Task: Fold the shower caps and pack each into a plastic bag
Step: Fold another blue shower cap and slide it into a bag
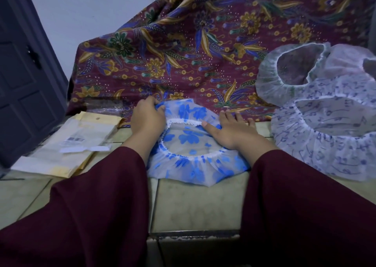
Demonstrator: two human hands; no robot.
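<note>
Lying opening-up on the tiled floor (195, 201), just in front of the patterned cloth (183, 53), the blue cap (193, 163) is held at its far rim. The left hand (147, 118) is curled round the far-left edge, pinching the film. The right hand (230, 131) is laid flat, fingers spread, pressing the far-right rim down.

Risks are judged as follows. The elastic rim is gathered and is likely to spring back, so any fold could be undone once pressure is lifted. The film looks thin and slippery; an uneven fold could result from one-sided pulling. Two more caps (325, 128) are heaped close on the right and could be snagged or dragged. The bags (67, 144) lie well apart on the left, so a folded cap may unfold in transfer.
</note>
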